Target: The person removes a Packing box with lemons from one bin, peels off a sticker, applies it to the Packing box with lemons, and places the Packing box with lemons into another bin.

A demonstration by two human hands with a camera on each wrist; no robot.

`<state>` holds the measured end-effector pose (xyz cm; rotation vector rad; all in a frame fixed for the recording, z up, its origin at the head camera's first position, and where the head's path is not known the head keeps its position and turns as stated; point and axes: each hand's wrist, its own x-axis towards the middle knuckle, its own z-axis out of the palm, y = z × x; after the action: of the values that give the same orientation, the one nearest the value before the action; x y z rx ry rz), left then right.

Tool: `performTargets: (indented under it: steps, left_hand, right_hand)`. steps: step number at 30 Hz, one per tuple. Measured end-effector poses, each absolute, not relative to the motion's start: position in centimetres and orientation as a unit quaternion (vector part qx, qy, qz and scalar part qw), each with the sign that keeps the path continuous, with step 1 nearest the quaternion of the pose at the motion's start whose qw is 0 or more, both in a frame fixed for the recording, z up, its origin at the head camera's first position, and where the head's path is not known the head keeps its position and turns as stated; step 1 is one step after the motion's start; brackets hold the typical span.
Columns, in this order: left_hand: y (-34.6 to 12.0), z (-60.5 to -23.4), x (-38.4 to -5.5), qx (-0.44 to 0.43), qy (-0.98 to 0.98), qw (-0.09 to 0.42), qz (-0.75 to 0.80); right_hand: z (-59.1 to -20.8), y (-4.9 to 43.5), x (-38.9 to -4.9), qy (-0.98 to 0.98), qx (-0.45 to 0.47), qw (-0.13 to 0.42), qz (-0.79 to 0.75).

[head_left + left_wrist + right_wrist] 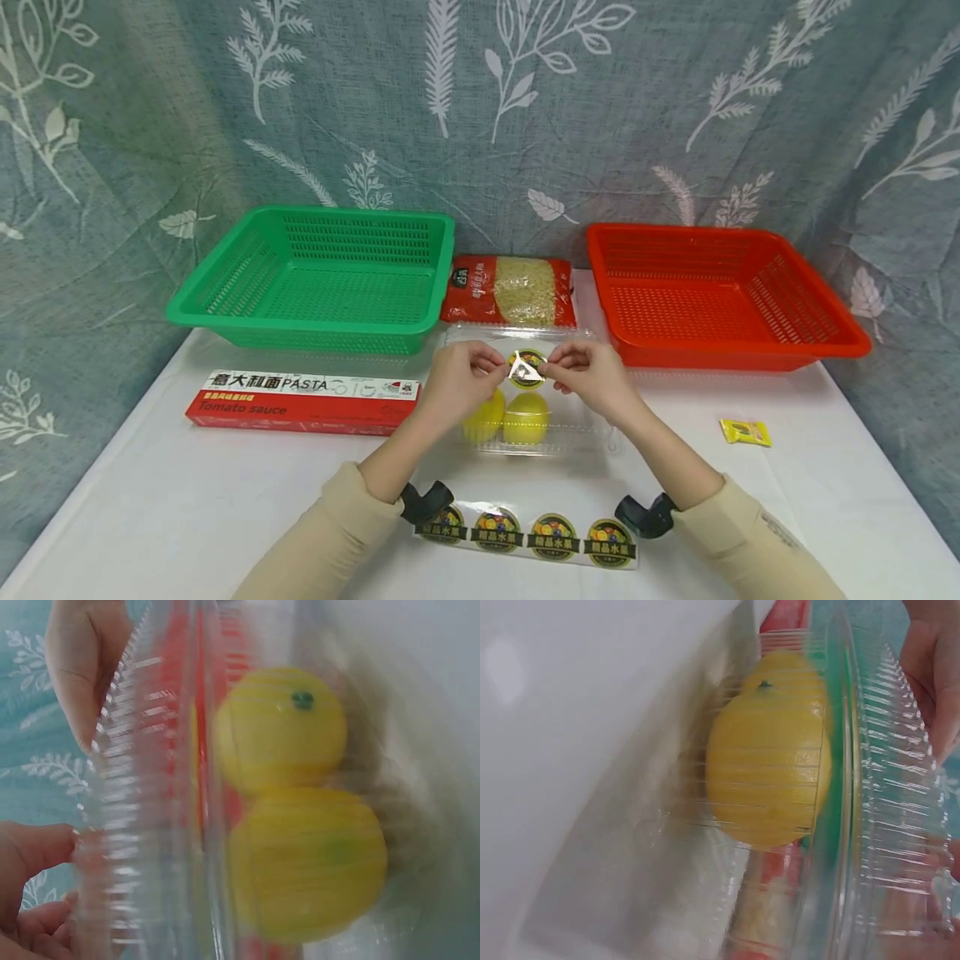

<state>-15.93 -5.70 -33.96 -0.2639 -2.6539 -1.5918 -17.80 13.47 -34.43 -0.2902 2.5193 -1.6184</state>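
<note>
Head view: we found both hands over the clear container (573, 417), facing each other across a round dark label (527, 369). The left hand (472, 375) pinched the label's left edge between thumb and fingertips; the right hand (588, 375) pinched the right edge. The hands were apart, with only the label bridging them. We judged that the two-sided grip served to hold the label taut and level. A bright, pale patch lay across its face; we could not tell glare from a fold, nor whether the label touched the lid.

The container stood on the tabletop (150, 500) in front of us, probably put there so that both arms reached it evenly. Through its plastic we saw two yellow fruits (527, 418). Both wrist views confirmed them lying side by side under the ribbed lid.

The label strip (526, 523) lay nearest us, between the forearms, its four labels facing up, presumably for easy reach. Set outside the working area were the pasta box (303, 402) at left, a small yellow packet (746, 432) at right, and a red bag (517, 292) behind the container, between the green basket (315, 329) and the red basket (735, 343).
</note>
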Motion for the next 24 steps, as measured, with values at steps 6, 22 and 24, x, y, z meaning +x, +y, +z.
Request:
performTargets:
  steps: [6,22,24]
  left_hand:
    - [-5.8,-34.1,-16.3,-0.076,-0.877,0.034,-0.474]
    - [-5.4,-34.8,-16.6,-0.09,-0.906,0.065,-0.408]
    - [-5.3,-34.8,-16.6,-0.089,-0.909,0.064,-0.401]
  right_hand:
    - [-34.5,12.9,-18.3,0.842,-0.09,0.075,-0.527]
    - [-34.7,12.4,-18.8,0.875,-0.085,0.077,-0.471]
    - [-34.7,12.3,-18.8,0.876,-0.085,0.078,-0.469]
